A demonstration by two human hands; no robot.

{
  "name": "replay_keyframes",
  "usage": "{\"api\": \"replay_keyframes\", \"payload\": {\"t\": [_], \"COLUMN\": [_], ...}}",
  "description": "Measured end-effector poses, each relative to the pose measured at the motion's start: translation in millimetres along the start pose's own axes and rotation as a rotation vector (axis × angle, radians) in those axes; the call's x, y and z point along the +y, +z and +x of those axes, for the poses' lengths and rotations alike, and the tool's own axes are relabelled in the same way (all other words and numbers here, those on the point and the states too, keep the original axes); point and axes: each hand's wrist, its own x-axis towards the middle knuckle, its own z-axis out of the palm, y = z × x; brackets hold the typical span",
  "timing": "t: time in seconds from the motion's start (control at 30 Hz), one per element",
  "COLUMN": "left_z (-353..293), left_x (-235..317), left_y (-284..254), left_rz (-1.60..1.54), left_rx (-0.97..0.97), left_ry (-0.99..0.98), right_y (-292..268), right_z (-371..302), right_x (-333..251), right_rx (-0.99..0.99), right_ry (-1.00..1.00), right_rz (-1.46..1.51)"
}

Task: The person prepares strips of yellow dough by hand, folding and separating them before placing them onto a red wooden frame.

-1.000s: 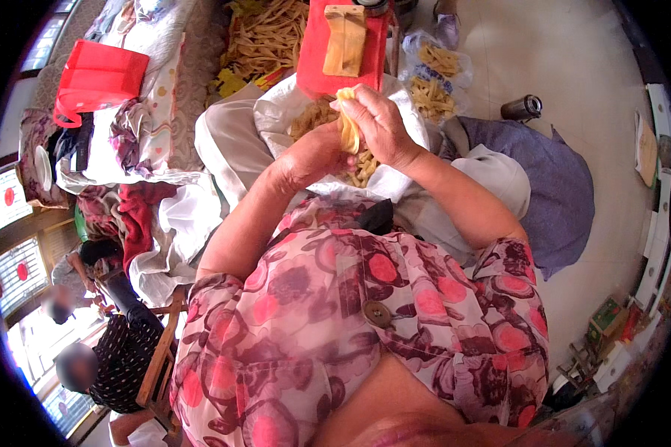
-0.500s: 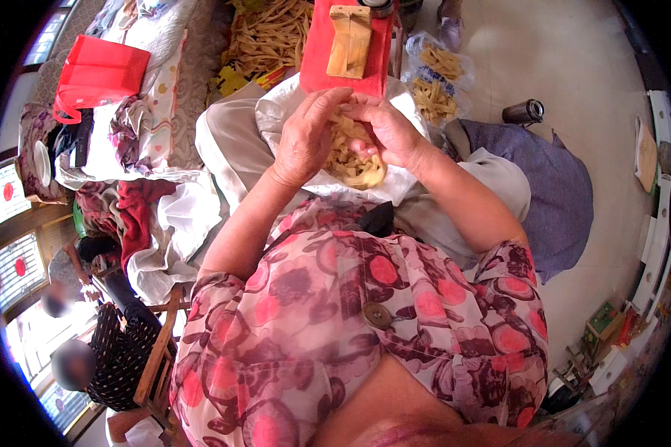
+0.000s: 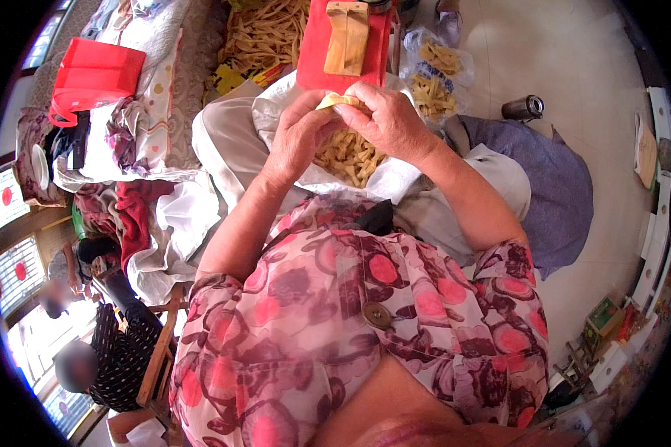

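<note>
Both my hands meet above my lap, just short of the red board. My left hand (image 3: 300,141) is closed on one end of a pale yellow strip (image 3: 337,100). Fingers of my right hand (image 3: 395,128) pinch the same strip from the other side. What kind of food it is, I cannot tell. Below my hands, a heap of similar curled strips (image 3: 354,162) lies in a white bag or cloth (image 3: 401,182) spread over my lap. My palms and fingers hide part of the heap.
A wooden block (image 3: 346,46) rests on the red board (image 3: 314,68) ahead. Long strips (image 3: 265,33) pile up at far left; bagged strips (image 3: 434,97) are to the right, near a dark metal cup (image 3: 523,109). A red bag (image 3: 101,71) lies left. People sit at lower left.
My hands have risen slightly and come together on one strip. Strips that were bunched between my hands now lie in the heap, more of which shows.
</note>
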Motion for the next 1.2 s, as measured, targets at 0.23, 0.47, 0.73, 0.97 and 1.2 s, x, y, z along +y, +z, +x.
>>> {"api": "replay_keyframes", "payload": {"t": [0.23,0.47,0.73,0.97,1.2], "left_z": [8,18,14,7,12], "left_x": [-11,-16,-15,9,7], "left_y": [-14,-26,-14,-3,4], "left_rz": [0.213,0.642,0.296,0.742,0.534], "left_rx": [0.043,0.099,0.101,0.015,-0.015], "left_ry": [0.084,0.337,0.094,0.132,0.008], "right_y": [12,11,12,9,6], "right_z": [4,-3,0,2,3], "right_x": [15,7,5,8,13], "right_rx": [0.011,-0.277,-0.163,-0.021,-0.039], "right_ry": [0.091,0.713,0.697,0.678,0.751], "right_rz": [0.333,1.303,1.125,1.088,1.147]}}
